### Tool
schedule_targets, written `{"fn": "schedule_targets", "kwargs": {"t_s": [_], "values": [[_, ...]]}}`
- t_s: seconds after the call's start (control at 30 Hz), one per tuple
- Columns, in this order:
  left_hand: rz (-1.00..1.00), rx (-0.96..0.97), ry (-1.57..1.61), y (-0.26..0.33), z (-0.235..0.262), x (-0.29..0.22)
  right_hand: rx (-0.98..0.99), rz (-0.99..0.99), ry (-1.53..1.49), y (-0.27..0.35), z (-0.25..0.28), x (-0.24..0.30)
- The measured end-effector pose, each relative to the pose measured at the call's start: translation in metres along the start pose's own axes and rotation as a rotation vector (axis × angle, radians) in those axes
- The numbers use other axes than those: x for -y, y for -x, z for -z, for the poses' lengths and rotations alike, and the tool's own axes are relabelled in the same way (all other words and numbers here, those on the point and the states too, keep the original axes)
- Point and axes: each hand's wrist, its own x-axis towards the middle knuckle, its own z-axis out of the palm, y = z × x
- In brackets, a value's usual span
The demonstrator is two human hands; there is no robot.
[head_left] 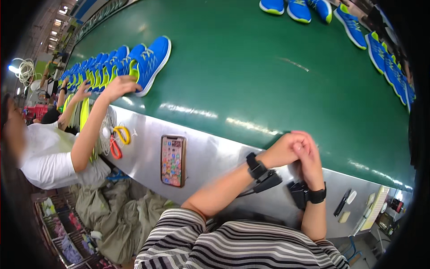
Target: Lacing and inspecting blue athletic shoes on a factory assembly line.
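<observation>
My left hand (283,150) and my right hand (309,159) are clasped together at the edge of the green conveyor belt (251,71), resting on the metal ledge (210,154). Neither holds anything that I can see. Both wrists wear black bands with small devices. A phone (173,160) with a lit screen lies face up on the ledge to the left of my arms. My striped sleeves fill the lower middle.
A co-worker in a white shirt on my left touches a blue and yellow shoe (150,62), the front one of a long row on the belt. More blue shoes (358,27) line the far right. Scissors (117,141) and a pen (342,202) lie on the ledge.
</observation>
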Motion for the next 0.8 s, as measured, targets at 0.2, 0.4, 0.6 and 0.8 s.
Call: {"fn": "schedule_targets", "kwargs": {"t_s": [0.2,0.4,0.6,0.8], "values": [[-0.05,-0.006,-0.03,0.0043,0.0031,0.0053,0.001,-0.004,0.005,-0.0009,-0.0088,-0.0001],[-0.058,0.006,-0.032,0.0039,0.001,0.0082,0.006,-0.019,-0.024,0.0027,-0.0067,0.0005],[-0.018,0.036,-0.04,0.0066,0.0003,0.0036,-0.015,-0.008,-0.014,0.0059,-0.0075,-0.0003],[-0.023,0.02,-0.029,0.007,0.0016,0.0057,-0.007,-0.001,-0.014,0.0042,-0.0089,-0.002]]}}
